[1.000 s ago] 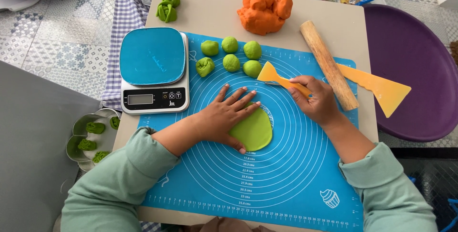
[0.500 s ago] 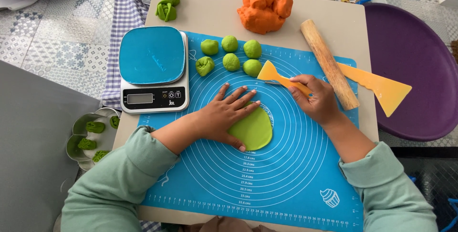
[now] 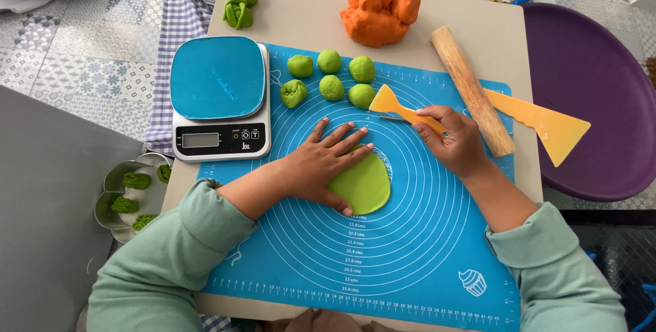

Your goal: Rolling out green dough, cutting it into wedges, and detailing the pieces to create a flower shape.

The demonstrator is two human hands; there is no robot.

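Scale (image 3: 219, 96) left — 5 balls (image 3: 331, 87) right

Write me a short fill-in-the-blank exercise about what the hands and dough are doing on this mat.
1. The left hand lies flat on a disc of ____ dough.
2. The right hand holds a yellow ____.
3. The wooden rolling pin lies beside the ____ hand.
4. The small dough balls number ____.

Missing words: green; scraper; right; five

I look down on a beige table (image 3: 307, 21) over a grey patterned tile floor (image 3: 82, 65). A purple round seat (image 3: 601, 100) stands right; a grey surface (image 3: 48, 223) lies left. Daylight is soft, even.
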